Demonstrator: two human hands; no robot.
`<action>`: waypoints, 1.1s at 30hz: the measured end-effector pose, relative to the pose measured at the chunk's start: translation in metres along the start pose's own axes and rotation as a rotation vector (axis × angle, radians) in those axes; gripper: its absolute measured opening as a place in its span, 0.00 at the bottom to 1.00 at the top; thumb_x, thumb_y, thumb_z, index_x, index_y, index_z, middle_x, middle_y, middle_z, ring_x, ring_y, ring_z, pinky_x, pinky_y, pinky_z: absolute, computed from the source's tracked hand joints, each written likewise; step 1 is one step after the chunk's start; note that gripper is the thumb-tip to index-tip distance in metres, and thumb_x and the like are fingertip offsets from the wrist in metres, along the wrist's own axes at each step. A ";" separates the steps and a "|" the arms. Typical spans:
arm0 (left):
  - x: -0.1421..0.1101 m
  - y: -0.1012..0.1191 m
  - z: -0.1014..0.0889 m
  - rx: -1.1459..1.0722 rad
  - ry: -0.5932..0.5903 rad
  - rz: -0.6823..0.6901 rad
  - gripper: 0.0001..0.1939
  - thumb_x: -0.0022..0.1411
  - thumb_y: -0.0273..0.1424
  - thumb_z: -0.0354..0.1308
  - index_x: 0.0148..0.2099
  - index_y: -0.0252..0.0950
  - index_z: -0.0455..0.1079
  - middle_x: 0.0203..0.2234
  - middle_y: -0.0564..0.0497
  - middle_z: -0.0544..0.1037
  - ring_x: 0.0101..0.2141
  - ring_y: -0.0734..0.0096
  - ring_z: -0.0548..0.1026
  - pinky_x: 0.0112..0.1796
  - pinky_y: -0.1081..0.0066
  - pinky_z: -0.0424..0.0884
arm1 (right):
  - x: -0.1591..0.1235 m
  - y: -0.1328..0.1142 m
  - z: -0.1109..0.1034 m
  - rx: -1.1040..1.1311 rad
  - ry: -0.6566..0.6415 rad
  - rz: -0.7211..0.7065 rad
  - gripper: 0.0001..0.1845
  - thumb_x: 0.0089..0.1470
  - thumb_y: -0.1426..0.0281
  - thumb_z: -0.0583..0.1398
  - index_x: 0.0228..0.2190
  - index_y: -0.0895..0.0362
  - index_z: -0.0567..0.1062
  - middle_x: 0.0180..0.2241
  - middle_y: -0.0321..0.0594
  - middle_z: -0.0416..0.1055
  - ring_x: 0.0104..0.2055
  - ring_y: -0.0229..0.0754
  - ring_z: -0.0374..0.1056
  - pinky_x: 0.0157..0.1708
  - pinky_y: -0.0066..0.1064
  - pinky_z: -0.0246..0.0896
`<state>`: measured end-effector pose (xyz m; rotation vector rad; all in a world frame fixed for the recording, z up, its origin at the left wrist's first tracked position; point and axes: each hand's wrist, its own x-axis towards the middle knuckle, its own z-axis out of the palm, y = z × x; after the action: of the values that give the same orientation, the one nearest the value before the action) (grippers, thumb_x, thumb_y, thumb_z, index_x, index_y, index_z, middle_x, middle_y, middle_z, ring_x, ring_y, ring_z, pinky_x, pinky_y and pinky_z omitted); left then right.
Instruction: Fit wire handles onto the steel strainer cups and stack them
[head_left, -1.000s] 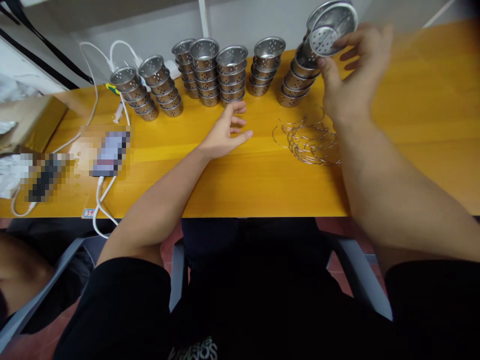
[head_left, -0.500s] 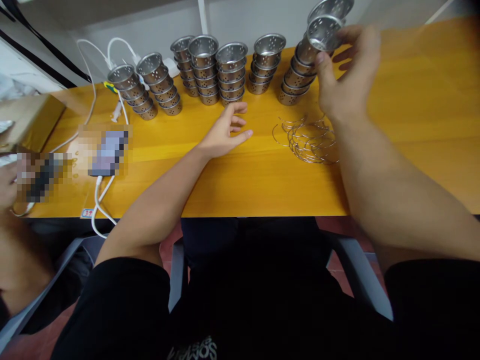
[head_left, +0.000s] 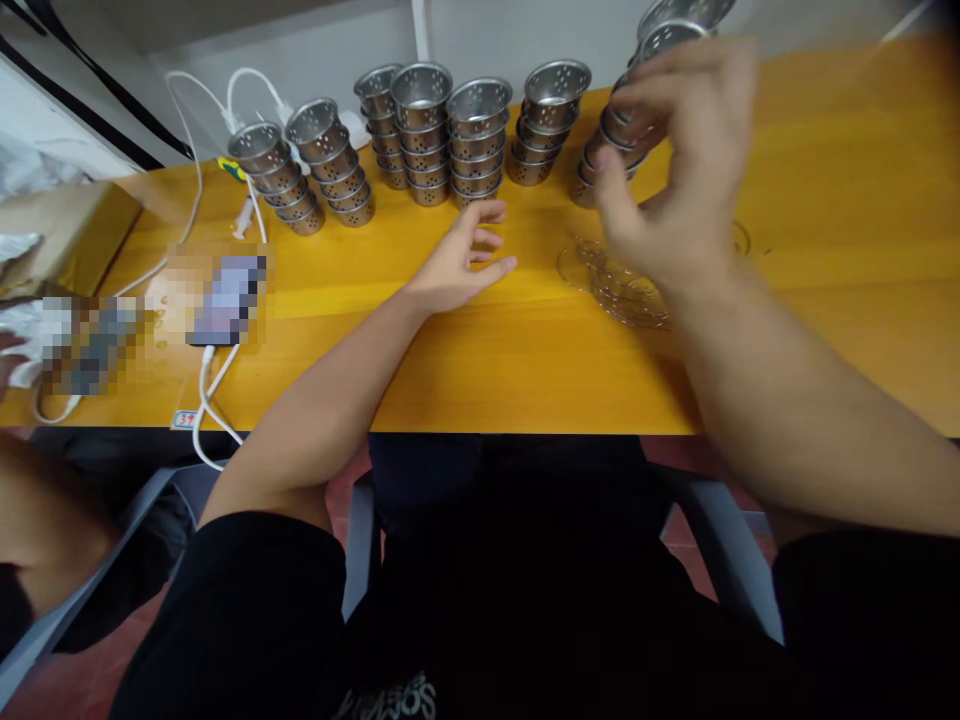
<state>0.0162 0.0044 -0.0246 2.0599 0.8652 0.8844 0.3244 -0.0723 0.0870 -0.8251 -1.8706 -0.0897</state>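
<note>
My left hand (head_left: 465,262) rests on the table, fingers apart and a little curled, holding nothing. Beside its fingertips stand several stacks of perforated metal cups, the nearest being a middle stack (head_left: 478,150). My right hand (head_left: 679,170) is raised in front of the rightmost cup stack (head_left: 587,180), thumb and fingers apart with nothing visible between them. It hides much of that stack, whose upper cups (head_left: 675,38) show above the fingers. Whether the fingers touch a cup I cannot tell. Below the right hand lies a tangle of thin wire rings (head_left: 622,290), partly covered by the wrist.
Further left are more cup stacks (head_left: 341,165), a phone (head_left: 229,300) on a white cable, and a small syringe-like item (head_left: 244,217). A cardboard box (head_left: 82,225) sits at the far left, near another person's arm (head_left: 45,510). A wall runs behind the yellow table (head_left: 495,390).
My right hand has come away from the upper cup, moving left and down across the stack. The left hand stays in place. The view has shifted slightly.
</note>
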 end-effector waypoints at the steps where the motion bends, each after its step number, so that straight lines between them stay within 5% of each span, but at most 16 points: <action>1: 0.000 0.000 0.000 -0.003 0.003 -0.001 0.41 0.79 0.37 0.74 0.86 0.51 0.65 0.83 0.38 0.72 0.70 0.53 0.83 0.70 0.52 0.88 | -0.002 -0.006 0.005 0.043 -0.076 0.072 0.21 0.85 0.45 0.66 0.69 0.36 0.84 0.72 0.53 0.78 0.62 0.67 0.81 0.61 0.64 0.84; 4: 0.001 -0.001 0.000 0.000 0.019 -0.005 0.40 0.80 0.40 0.74 0.86 0.52 0.66 0.81 0.40 0.74 0.70 0.53 0.83 0.69 0.52 0.89 | -0.010 -0.007 0.023 0.146 -0.249 0.242 0.29 0.78 0.38 0.71 0.70 0.36 0.84 0.76 0.51 0.76 0.52 0.63 0.82 0.56 0.65 0.84; 8: 0.001 0.000 -0.001 0.005 0.029 0.023 0.37 0.81 0.40 0.73 0.84 0.50 0.67 0.82 0.40 0.73 0.70 0.52 0.84 0.68 0.51 0.90 | -0.024 0.017 0.040 0.210 -0.381 0.265 0.44 0.70 0.27 0.74 0.69 0.43 0.85 0.74 0.56 0.79 0.46 0.59 0.81 0.53 0.63 0.85; 13: -0.003 0.013 -0.007 0.053 0.029 0.060 0.31 0.82 0.42 0.73 0.79 0.46 0.71 0.80 0.37 0.75 0.71 0.49 0.84 0.68 0.52 0.90 | -0.027 0.026 0.044 0.223 -0.430 0.267 0.43 0.69 0.25 0.73 0.67 0.40 0.86 0.73 0.51 0.81 0.46 0.58 0.83 0.57 0.63 0.86; 17: -0.004 0.020 -0.008 0.071 0.048 0.034 0.26 0.82 0.40 0.72 0.76 0.44 0.75 0.77 0.37 0.78 0.70 0.51 0.85 0.68 0.55 0.89 | -0.015 0.021 0.047 0.115 -0.390 0.259 0.37 0.77 0.36 0.73 0.71 0.46 0.82 0.75 0.55 0.79 0.48 0.58 0.85 0.64 0.65 0.85; 20: -0.002 0.020 -0.007 0.070 0.046 0.002 0.24 0.81 0.37 0.72 0.74 0.44 0.77 0.76 0.39 0.80 0.69 0.53 0.85 0.68 0.55 0.88 | -0.003 0.032 0.060 0.103 -0.356 0.256 0.43 0.78 0.44 0.75 0.81 0.45 0.74 0.88 0.56 0.64 0.66 0.66 0.84 0.72 0.66 0.83; 24: -0.002 0.019 -0.007 0.053 0.042 -0.009 0.22 0.82 0.36 0.72 0.73 0.45 0.78 0.75 0.41 0.80 0.68 0.54 0.85 0.70 0.54 0.87 | 0.022 0.056 0.085 -0.017 -0.374 0.364 0.59 0.77 0.54 0.79 0.90 0.54 0.57 0.95 0.59 0.47 0.93 0.69 0.57 0.92 0.68 0.60; 26: -0.003 0.019 -0.008 0.042 0.042 -0.008 0.21 0.82 0.35 0.71 0.72 0.45 0.78 0.74 0.41 0.81 0.68 0.54 0.85 0.69 0.55 0.88 | 0.039 0.060 0.095 -0.107 -0.396 0.453 0.65 0.75 0.61 0.82 0.91 0.64 0.52 0.95 0.69 0.43 0.91 0.68 0.59 0.93 0.67 0.56; 28: -0.003 0.020 -0.008 0.032 0.042 -0.001 0.21 0.82 0.34 0.71 0.72 0.44 0.78 0.74 0.40 0.80 0.67 0.55 0.85 0.68 0.55 0.88 | 0.055 0.054 0.099 -0.207 -0.429 0.529 0.64 0.75 0.71 0.82 0.90 0.68 0.51 0.94 0.75 0.44 0.85 0.66 0.69 0.89 0.63 0.62; 33: -0.004 0.023 -0.008 0.032 0.037 -0.007 0.21 0.82 0.36 0.71 0.72 0.44 0.78 0.73 0.41 0.80 0.68 0.54 0.85 0.68 0.55 0.88 | 0.076 0.023 0.089 -0.461 -0.522 0.589 0.36 0.75 0.88 0.72 0.77 0.74 0.73 0.85 0.80 0.62 0.76 0.71 0.79 0.81 0.65 0.72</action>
<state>0.0146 -0.0079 -0.0036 2.0724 0.9113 0.9136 0.2508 0.0208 0.1035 -1.8303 -2.0227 0.0767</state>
